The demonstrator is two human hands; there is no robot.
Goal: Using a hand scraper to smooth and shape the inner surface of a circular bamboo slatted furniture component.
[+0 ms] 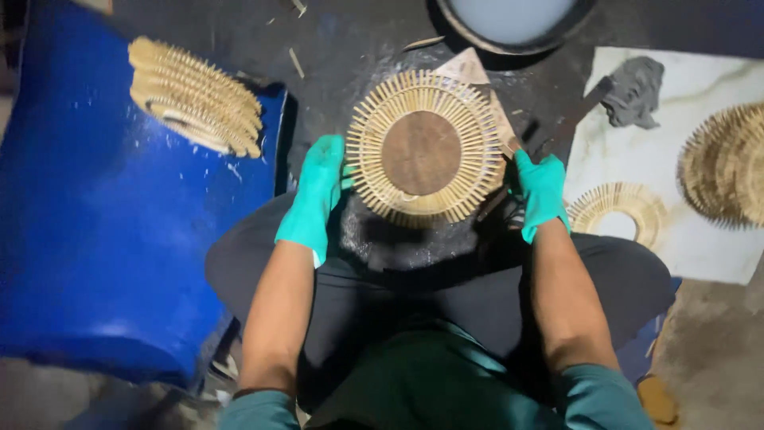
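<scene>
left: blue barrel blocks | right: stick rings crowd slab | ahead: basin — floor between open

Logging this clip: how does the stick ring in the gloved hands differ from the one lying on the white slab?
The held ring has a dark wooden disc filling its centre; the slab ring has an open centre. The left hand and right hand grip the held ring; the slab ring lies untouched. Both are radial bamboo-coloured sticks.

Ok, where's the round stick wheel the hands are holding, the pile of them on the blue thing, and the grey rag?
round stick wheel (422, 151), head view, on its brown centre disc.
pile of stick wheels (195, 95), head view, on the top wheel's sticks.
grey rag (637, 89), head view, on its crumpled middle.
</scene>
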